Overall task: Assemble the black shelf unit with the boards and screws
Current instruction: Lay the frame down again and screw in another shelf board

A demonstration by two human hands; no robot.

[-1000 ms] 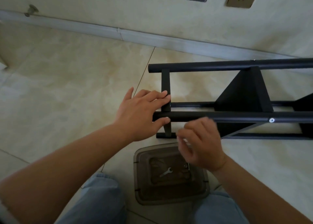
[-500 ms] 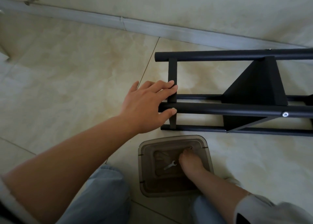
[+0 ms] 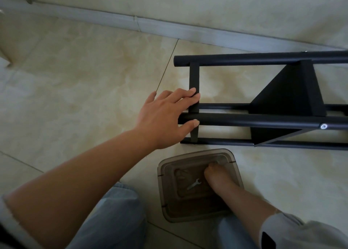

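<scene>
left hand (image 3: 165, 116): fingers straight, spread on frame (image 3: 263, 120) end
right hand (image 3: 216, 175): in box (image 3: 163, 192), grip unclear
wrench (image 3: 194, 184): just left of right hand

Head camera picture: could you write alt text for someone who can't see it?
A person's left hand steadies the end of a black shelf frame lying on its side on a tiled floor, while the right hand reaches into a translucent plastic box holding a small wrench. A silver screw shows on the frame's near tube.
</scene>
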